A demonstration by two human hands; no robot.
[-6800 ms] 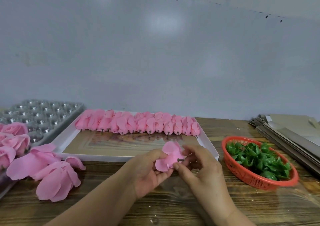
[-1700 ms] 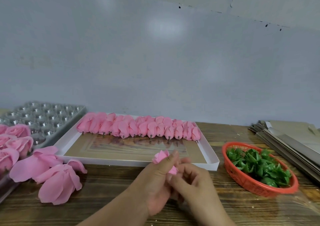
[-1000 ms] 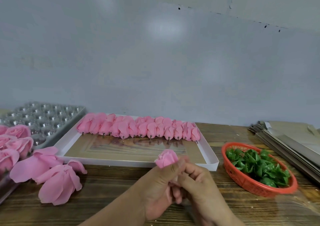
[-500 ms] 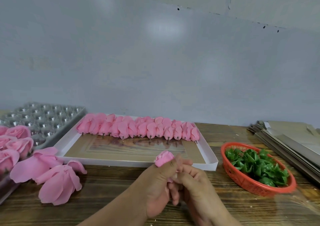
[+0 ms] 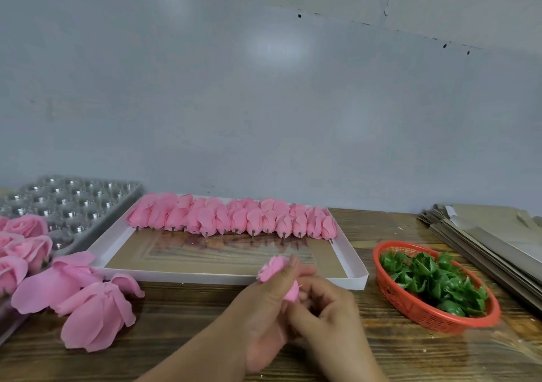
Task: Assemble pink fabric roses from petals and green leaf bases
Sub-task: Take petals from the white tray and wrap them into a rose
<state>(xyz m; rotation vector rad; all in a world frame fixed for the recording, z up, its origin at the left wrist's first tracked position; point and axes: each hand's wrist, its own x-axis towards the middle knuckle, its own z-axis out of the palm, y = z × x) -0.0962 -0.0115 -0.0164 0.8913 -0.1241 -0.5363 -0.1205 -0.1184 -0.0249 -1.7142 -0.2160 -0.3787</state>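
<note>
Closest to the viewer, two bare hands meet over a dark wooden table [image 5: 181,317]. The left hand [image 5: 264,317] has its fingers and thumb curled round a small pink rosebud [image 5: 274,267], whose gathered petal tip pokes out above the thumb. The right hand [image 5: 328,314] presses against it from the right, fingers curled in at the bud's lower part; exactly what they pinch there is hidden. The bud looks light, soft and easily crushed, so it is best held low at its gathered base, leaving the petal edges free.

Well to the left of the hands, loose open petals [image 5: 88,302] lie on the table, and beyond them finished roses [image 5: 26,241] sit at the picture's edge. To the right of the hands, a red basket [image 5: 425,315] holds green leaf bases [image 5: 434,279]; these appear stiffer and glossier than the petals, and none is on the held bud yet.

Just beyond the hands lies a shallow white tray [image 5: 349,252]. Along its far side runs a row of rolled pink buds [image 5: 234,217], each with a short dark stem pointing toward the hands. Far left, a silver moulded tray [image 5: 82,200] of small cups. Far right, a stack of flat cardboard [image 5: 484,235]. A pale wall [image 5: 264,103] stands behind everything.
</note>
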